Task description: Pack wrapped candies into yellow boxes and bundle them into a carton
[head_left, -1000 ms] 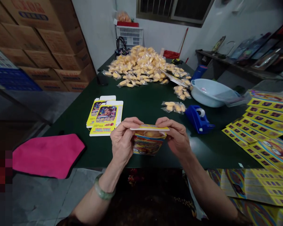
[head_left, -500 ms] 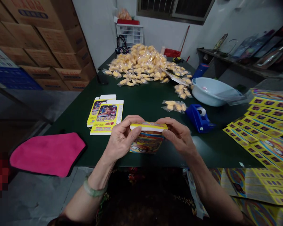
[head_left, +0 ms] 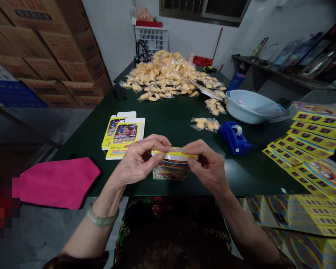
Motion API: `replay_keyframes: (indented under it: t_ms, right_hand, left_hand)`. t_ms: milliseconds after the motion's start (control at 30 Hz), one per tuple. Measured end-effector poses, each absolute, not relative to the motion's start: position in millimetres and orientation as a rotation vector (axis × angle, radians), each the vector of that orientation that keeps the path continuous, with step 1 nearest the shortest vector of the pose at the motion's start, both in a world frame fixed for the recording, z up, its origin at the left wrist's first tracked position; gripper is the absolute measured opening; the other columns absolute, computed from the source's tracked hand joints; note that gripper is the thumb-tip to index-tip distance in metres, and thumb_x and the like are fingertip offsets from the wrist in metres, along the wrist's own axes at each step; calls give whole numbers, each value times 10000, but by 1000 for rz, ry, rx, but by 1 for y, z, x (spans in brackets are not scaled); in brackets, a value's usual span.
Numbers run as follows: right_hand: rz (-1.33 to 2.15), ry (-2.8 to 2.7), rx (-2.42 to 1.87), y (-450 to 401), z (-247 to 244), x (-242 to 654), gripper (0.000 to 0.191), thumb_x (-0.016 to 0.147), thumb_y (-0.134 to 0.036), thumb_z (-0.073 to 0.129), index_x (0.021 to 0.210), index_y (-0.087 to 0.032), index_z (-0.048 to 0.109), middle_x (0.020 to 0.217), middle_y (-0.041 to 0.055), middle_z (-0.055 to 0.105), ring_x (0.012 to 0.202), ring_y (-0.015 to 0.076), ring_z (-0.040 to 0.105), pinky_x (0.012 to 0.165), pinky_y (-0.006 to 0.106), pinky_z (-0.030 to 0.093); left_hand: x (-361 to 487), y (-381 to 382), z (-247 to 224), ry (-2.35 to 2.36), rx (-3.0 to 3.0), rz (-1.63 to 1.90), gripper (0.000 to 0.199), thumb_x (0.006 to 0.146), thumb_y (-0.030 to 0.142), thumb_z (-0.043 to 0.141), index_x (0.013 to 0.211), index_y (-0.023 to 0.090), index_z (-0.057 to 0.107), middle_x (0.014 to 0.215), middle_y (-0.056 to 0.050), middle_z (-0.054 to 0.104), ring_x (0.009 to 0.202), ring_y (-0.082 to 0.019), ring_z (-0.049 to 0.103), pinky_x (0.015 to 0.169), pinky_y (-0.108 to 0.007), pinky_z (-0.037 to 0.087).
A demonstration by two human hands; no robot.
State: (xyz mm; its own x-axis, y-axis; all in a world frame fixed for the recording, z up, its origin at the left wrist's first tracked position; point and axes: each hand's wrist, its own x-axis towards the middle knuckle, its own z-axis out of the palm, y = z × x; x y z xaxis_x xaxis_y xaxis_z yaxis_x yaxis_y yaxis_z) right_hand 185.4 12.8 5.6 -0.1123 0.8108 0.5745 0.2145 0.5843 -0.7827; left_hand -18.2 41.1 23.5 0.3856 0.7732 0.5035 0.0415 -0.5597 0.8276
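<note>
Upright at the table's near edge stands a small yellow printed carton (head_left: 171, 171), its white-edged top flap facing me. My left hand (head_left: 141, 158) pinches the flap's left end between thumb and fingers. At the right end, my right hand (head_left: 208, 164) grips the same flap with thumb below and fingers on top. To the left lie two flat yellow cartons (head_left: 125, 136), one overlapping the other. A blue tape dispenser (head_left: 235, 138) sits to the right, beside a clear bag of yellow pieces (head_left: 205, 123).
A big heap of wrapped yellow pieces (head_left: 170, 73) covers the table's far end. A pale blue basin (head_left: 252, 106) stands at right, near fanned yellow printed sheets (head_left: 310, 149). A pink cloth-like item (head_left: 58, 183) overhangs the left edge. Brown boxes (head_left: 53, 59) are stacked left.
My fingers have shifted along the carton's top flap, the right fingers moving inward over it. The carton stays in nearly the same spot, while the whole view has shifted slightly.
</note>
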Motion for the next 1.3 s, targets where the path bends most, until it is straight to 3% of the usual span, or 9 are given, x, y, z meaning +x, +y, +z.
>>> replay_keyframes:
  t_ms: [200,400,600,800,900,1033,1200,1300]
  right_hand:
    - [701,-1931,-845,23,26,201,98,763,-135,608,835,-182,656,822,17,633,571,67,490,464,201,355]
    - [586,-1955,-809,28,28,199,98,784,-110,583,811,-183,644,811,16,635,548,62,476,451,199,349]
    - [571,-1903,-757,12,16,198,145,864,-127,561,929,-215,657,953,43,638,742,114,591,607,248,488]
    - [381,-1791,-735,-1,-13,193,218,917,-182,491,1070,-243,633,1103,83,620,1012,201,606,817,383,522]
    - [290,-1737,-737,-6,-24,187,218,912,-224,506,1092,-252,626,1111,88,617,1020,217,601,817,400,526]
    - [228,-1677,-721,-13,-28,180,246,900,-147,505,1066,-281,625,1100,62,611,988,190,604,808,375,522]
    - [162,-1687,-646,-14,-32,178,214,902,-318,553,1107,-294,608,1095,76,593,969,206,598,744,372,537]
    - [137,-1681,-631,-7,-33,177,240,874,-297,604,1114,-307,610,1103,70,590,972,203,598,731,360,540]
  left_hand:
    - [-22,50,45,645,2264,952,180,835,221,599,952,222,737,888,-77,719,764,-172,682,642,-247,543]
    - [-18,48,42,628,2470,1094,226,862,146,535,976,204,721,906,-87,721,791,-164,694,640,-238,540]
    - [-23,34,26,545,2691,1164,352,856,72,479,1160,188,612,1055,-133,690,944,-207,675,746,-308,565]
    - [-23,21,5,541,2786,1291,487,843,23,416,1311,145,467,1185,-181,616,1137,-259,592,989,-511,481]
    - [-20,17,-1,548,2797,1313,488,835,14,421,1306,139,457,1163,-179,618,1113,-254,603,997,-535,471]
    - [-18,12,-3,533,2811,1388,450,824,17,431,1257,130,479,1105,-169,639,1047,-232,631,973,-510,488]
    - [-17,10,-1,525,2859,1439,304,851,287,585,1135,180,575,1061,-135,680,978,-238,657,894,-452,522]
    - [-12,14,-2,619,2785,1534,275,810,229,662,1080,214,611,1032,-98,711,960,-231,655,835,-423,522]
